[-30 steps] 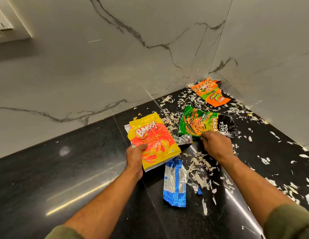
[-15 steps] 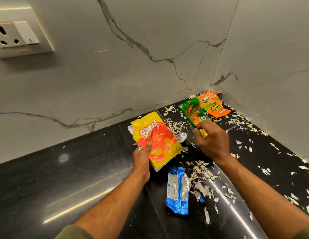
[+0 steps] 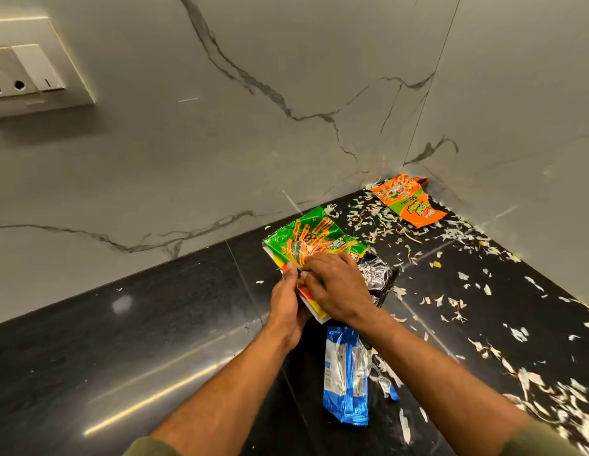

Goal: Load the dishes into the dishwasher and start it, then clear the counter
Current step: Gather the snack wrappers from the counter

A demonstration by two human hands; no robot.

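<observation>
My home kitchen: a polished black stone counter (image 3: pixel 128 350) meets marble-look wall panels (image 3: pixel 253 143) in a corner, a wall socket (image 3: pixel 26 74) above, snack wrappers (image 3: pixel 406 200) and peel scraps (image 3: pixel 457 304) littering the worktop.

Two bare forearms come into view from the near edge, one on the left and one on the right. Each arm wears an olive-green sleeve, and only its end is visible at the bottom of the picture. The cloth looks plain, without print or buttons that I can see. The left hand (image 3: pixel 286 304) and the right hand (image 3: pixel 339 284) are bare: no gloves. I can see no watch, ring or bracelet on wrists or fingers (image 3: pixel 314 261).
</observation>
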